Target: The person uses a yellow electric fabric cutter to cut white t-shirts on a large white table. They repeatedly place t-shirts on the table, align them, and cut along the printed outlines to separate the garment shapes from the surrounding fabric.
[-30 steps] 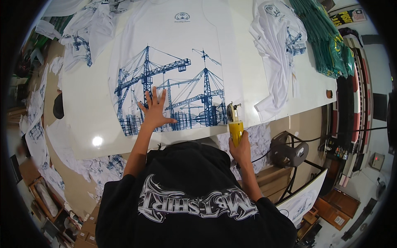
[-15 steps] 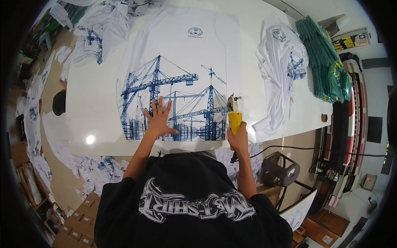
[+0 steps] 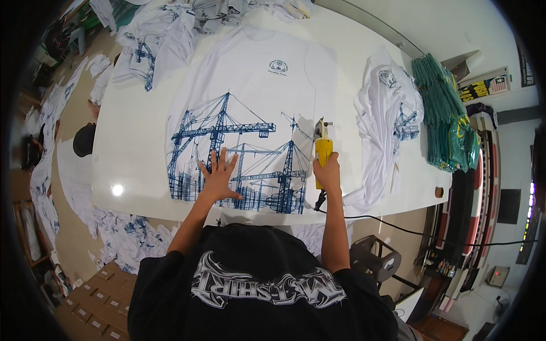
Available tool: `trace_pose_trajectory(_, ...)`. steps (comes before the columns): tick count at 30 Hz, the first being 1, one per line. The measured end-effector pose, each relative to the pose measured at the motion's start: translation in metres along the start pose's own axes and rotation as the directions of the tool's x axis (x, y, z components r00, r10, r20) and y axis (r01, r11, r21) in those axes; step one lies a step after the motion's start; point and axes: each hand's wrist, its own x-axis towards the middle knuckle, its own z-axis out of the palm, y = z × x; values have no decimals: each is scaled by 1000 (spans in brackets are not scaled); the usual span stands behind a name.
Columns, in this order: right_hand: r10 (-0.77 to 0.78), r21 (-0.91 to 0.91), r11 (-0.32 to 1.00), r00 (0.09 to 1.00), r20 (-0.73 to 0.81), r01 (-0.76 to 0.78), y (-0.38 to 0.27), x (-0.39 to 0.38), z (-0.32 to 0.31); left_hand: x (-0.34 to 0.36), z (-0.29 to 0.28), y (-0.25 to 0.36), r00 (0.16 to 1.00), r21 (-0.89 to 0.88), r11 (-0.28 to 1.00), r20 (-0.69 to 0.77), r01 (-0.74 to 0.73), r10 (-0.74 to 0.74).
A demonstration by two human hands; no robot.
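A white shirt panel [image 3: 256, 74] printed with blue tower cranes lies flat on the white table [image 3: 136, 142]. My left hand [image 3: 217, 181] presses on its lower printed part, palm down with fingers spread. In my right hand [image 3: 326, 170] is a yellow handheld electric cloth cutter [image 3: 323, 150], gripped round its body. The cutter's metal head points away from me, at the panel's right edge. A black cord runs from its rear end off to the right. Whether the blade touches the cloth, I cannot tell.
Crumpled printed white cloth [image 3: 392, 108] lies to the right, beside a stack of green bagged garments [image 3: 446, 113]. More printed pieces [image 3: 156, 45] are heaped at the far left. A person in a dark cap [image 3: 84, 140] is by the left edge. The black cord [image 3: 398, 229] crosses beyond the table's edge.
My right hand has pushed the cutter farther from me along the panel's right edge. The left hand stays spread on the print. The whole view has shifted slightly.
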Motion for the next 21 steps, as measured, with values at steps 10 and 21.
trace_pose_trajectory(10, -70, -38, 997, 997, 8, 70, -11, 87, 3, 0, 0, 0, 1000, -30, 1000, 0, 5, -5)
trace_pose_trajectory(21, -116, -9, 993, 993, 24, 116, -32, 176, 4, -2, -1, 3, 999, -39, 999, -33, 36, -37)
